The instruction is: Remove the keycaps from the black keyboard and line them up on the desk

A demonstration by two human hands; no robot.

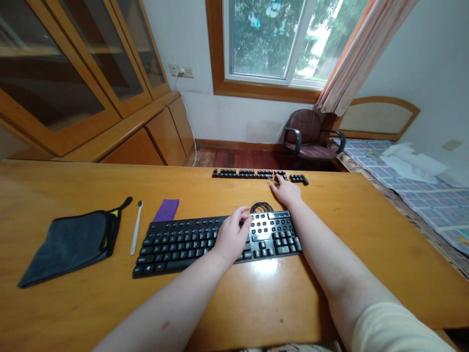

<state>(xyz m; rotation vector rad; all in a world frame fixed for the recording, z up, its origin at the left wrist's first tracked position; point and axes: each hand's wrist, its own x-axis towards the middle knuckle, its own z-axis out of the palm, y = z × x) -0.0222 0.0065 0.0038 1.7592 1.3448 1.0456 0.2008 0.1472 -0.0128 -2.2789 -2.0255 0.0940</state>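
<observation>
A black keyboard (190, 244) lies across the desk before me. Its left part carries keycaps, while several switches toward the right stand bare on a shiny plate. Over the middle of it is my left hand (233, 233), with thumb and fingertips drawn together beside the bare switches; anything between them is too small to make out. My right hand (287, 191) reaches past the keyboard to rows of loose black keycaps (245, 173) near the desk's far edge. Its thumb and index finger close around a small dark piece there, apparently a keycap. A coiled black cable (261, 207) sits behind the keyboard.
Left of the keyboard are a purple cloth (167, 210), a white toothbrush-like brush (137, 229) and a dark grey cloth (78, 237) with a black-and-yellow item partly on it. Beyond the wooden desk (366, 234) stand a chair (306, 132) and a bed (410, 171).
</observation>
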